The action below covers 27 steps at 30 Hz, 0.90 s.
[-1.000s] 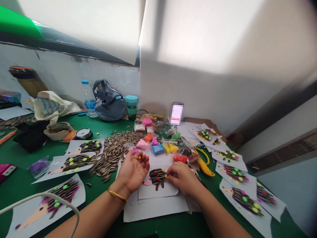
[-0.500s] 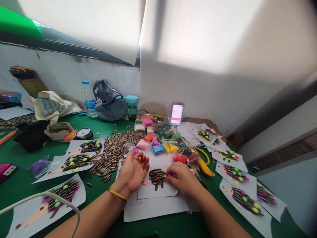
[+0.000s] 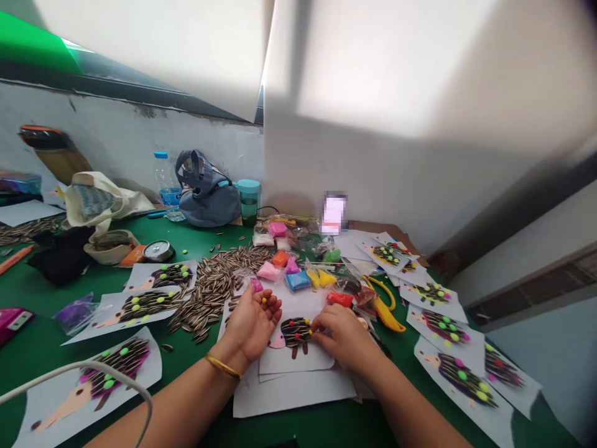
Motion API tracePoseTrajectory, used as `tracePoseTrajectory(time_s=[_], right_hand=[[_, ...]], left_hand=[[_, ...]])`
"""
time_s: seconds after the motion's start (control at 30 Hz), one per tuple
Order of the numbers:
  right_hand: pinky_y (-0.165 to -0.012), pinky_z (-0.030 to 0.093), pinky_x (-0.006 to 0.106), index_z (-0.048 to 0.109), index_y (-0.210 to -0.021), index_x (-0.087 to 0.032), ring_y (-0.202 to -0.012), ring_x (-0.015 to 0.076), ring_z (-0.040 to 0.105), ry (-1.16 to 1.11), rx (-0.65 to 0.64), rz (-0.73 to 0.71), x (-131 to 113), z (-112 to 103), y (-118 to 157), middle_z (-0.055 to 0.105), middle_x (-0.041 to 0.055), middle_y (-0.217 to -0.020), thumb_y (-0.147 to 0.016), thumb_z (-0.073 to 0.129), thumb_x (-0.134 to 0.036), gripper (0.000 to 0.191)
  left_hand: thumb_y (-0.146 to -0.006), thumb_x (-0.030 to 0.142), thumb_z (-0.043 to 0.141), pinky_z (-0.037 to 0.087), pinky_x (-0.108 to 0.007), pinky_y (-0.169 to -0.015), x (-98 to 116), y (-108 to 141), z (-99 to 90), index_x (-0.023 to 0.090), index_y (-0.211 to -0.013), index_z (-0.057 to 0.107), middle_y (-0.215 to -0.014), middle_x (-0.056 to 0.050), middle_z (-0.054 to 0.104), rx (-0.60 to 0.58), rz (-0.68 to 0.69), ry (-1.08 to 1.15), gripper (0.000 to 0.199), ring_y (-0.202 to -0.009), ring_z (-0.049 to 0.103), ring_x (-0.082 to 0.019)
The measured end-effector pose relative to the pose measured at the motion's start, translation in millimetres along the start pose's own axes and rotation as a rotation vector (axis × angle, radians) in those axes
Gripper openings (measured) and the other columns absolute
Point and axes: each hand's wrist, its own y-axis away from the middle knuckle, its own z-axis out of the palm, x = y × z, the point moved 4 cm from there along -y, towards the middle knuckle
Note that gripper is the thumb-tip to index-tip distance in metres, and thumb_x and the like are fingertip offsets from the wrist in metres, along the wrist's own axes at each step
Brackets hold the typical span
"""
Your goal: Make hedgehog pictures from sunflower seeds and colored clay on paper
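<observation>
My left hand point(image 3: 254, 323) is turned palm up with its fingers curled, and a small yellow ball point(image 3: 264, 300) rests at its fingers. Close by on its right lies a hedgehog picture point(image 3: 297, 333) made of seeds, with red and yellow balls on its back, on white paper point(image 3: 293, 398). The fingertips of my right hand point(image 3: 342, 333) are pinched at the right edge of the hedgehog, against a small yellow ball point(image 3: 311, 332).
A pile of sunflower seeds point(image 3: 209, 289) lies left of the paper. Bags of coloured clay point(image 3: 298, 280) sit behind it. Finished hedgehog sheets point(image 3: 466, 379) line the right side, others point(image 3: 107, 373) the left. A white cable point(image 3: 93, 367) arches at the lower left.
</observation>
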Motion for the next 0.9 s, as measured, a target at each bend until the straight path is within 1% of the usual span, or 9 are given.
tracePoseTrajectory(time_s=[0.37, 0.43, 0.53, 0.63, 0.73, 0.83, 0.9], right_hand=[[-0.084, 0.040, 0.031, 0.073, -0.089, -0.026, -0.093, 0.0198, 0.060, -0.094, 0.011, 0.004, 4.3, -5.2, 1.7, 0.070, 0.0006, -0.089, -0.083, 0.071, -0.022, 0.007], [-0.084, 0.040, 0.031, 0.073, -0.088, -0.025, -0.093, 0.0198, 0.060, -0.104, 0.013, 0.006, 4.8, -5.5, 1.4, 0.070, 0.0009, -0.089, -0.083, 0.070, -0.021, 0.007], [-0.083, 0.041, 0.030, 0.073, -0.085, -0.024, -0.093, 0.0198, 0.060, -0.108, 0.008, 0.005, 6.0, -5.4, 0.7, 0.070, 0.0012, -0.088, -0.084, 0.068, -0.017, 0.009], [-0.083, 0.041, 0.030, 0.074, -0.086, -0.025, -0.092, 0.0197, 0.060, -0.115, 0.003, -0.015, 6.6, -5.6, 0.6, 0.070, 0.0010, -0.088, -0.085, 0.066, -0.017, 0.011], [-0.084, 0.041, 0.030, 0.074, -0.087, -0.025, -0.092, 0.0194, 0.060, -0.125, 0.000, -0.022, 6.7, -6.4, 1.1, 0.071, 0.0008, -0.088, -0.086, 0.065, -0.016, 0.012], [-0.083, 0.042, 0.030, 0.074, -0.087, -0.025, -0.092, 0.0195, 0.060, -0.129, 0.002, -0.008, 6.3, -6.3, 1.1, 0.071, 0.0008, -0.088, -0.085, 0.066, -0.017, 0.011], [-0.083, 0.042, 0.031, 0.074, -0.086, -0.025, -0.092, 0.0197, 0.061, -0.124, 0.002, -0.002, 5.4, -5.2, 0.6, 0.071, 0.0006, -0.088, -0.084, 0.068, -0.018, 0.010]], left_hand=[[-0.098, 0.042, 0.043, 0.054, -0.026, -0.062, 0.0, -0.9, -0.7, 0.016, -0.083, 0.058, -0.073, -0.003, 0.059, -0.002, -0.005, 0.012, 0.033, -0.064, 0.063, -0.014], [-0.098, 0.035, 0.044, 0.054, -0.026, -0.061, 0.0, -0.7, 0.3, 0.015, -0.085, 0.059, -0.074, -0.004, 0.061, -0.013, -0.007, 0.017, 0.028, -0.066, 0.064, -0.014], [-0.095, 0.017, 0.048, 0.055, -0.023, -0.061, -0.1, 1.4, 2.7, 0.014, -0.092, 0.063, -0.077, -0.005, 0.064, -0.038, 0.006, 0.008, 0.016, -0.067, 0.066, -0.013], [-0.092, 0.006, 0.050, 0.055, -0.020, -0.060, -0.2, 4.1, 4.1, 0.015, -0.098, 0.064, -0.079, -0.005, 0.067, -0.066, 0.039, -0.015, 0.018, -0.068, 0.068, -0.012], [-0.092, 0.006, 0.053, 0.054, -0.019, -0.057, -0.8, 5.0, 3.6, 0.015, -0.097, 0.065, -0.079, -0.004, 0.067, -0.101, 0.047, -0.012, 0.015, -0.068, 0.068, -0.011], [-0.092, 0.011, 0.058, 0.053, -0.017, -0.054, -1.8, 3.7, 1.0, 0.014, -0.088, 0.063, -0.078, -0.003, 0.067, -0.105, 0.039, -0.011, 0.007, -0.068, 0.068, -0.011], [-0.092, 0.015, 0.060, 0.052, -0.017, -0.052, -2.6, 3.1, -0.1, 0.015, -0.082, 0.061, -0.074, -0.001, 0.065, -0.105, 0.034, -0.015, 0.010, -0.064, 0.067, -0.010]])
